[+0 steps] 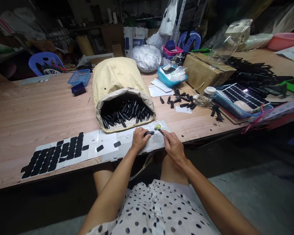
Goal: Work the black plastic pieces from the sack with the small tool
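At the near edge of the wooden surface (51, 107), my left fingers (140, 133) are pinching a slim black piece (150, 133), its right end pointing toward my other side. My right fingers (169, 138) are gripping a thin tool (162, 132), with something yellow-green (158, 126) showing at its far end. A pale board (152, 143) is lying beneath both. Beyond, a cream sack (120, 73) is facing me, mouth first, many black pieces (129, 112) lying inside. Black patches (47, 158) are lying on white sheets leftward.
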The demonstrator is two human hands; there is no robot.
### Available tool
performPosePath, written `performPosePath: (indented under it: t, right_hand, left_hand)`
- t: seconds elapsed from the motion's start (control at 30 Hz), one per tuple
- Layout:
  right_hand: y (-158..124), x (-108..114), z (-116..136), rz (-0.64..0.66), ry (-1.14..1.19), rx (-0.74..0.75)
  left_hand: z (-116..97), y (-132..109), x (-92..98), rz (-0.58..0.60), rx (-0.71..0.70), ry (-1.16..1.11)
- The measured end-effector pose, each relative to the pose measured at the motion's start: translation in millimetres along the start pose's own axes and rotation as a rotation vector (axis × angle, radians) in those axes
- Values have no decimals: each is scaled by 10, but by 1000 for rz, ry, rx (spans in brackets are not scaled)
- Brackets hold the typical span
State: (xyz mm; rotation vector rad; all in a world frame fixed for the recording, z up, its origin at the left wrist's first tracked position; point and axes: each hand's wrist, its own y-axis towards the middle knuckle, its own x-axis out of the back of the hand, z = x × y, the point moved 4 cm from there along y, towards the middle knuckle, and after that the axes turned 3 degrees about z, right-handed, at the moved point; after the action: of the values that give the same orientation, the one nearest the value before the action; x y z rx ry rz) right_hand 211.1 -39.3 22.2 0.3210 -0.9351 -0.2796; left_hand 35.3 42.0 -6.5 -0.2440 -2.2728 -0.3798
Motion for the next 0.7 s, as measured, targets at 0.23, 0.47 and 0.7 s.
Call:
performPosePath:
  t: [0.23, 0.47, 0.7]
  right_hand:
    - [-65, -119, 37, 26, -63, 27]
    - [-44, -117, 129, 56, -74, 15]
    - [-34, -180, 191, 183, -116, -32]
  left_hand:
    - [0, 9, -19, 0, -15, 20]
    - [-9, 14, -22, 15, 18, 5]
    - [-26, 24, -14, 26, 55, -13]
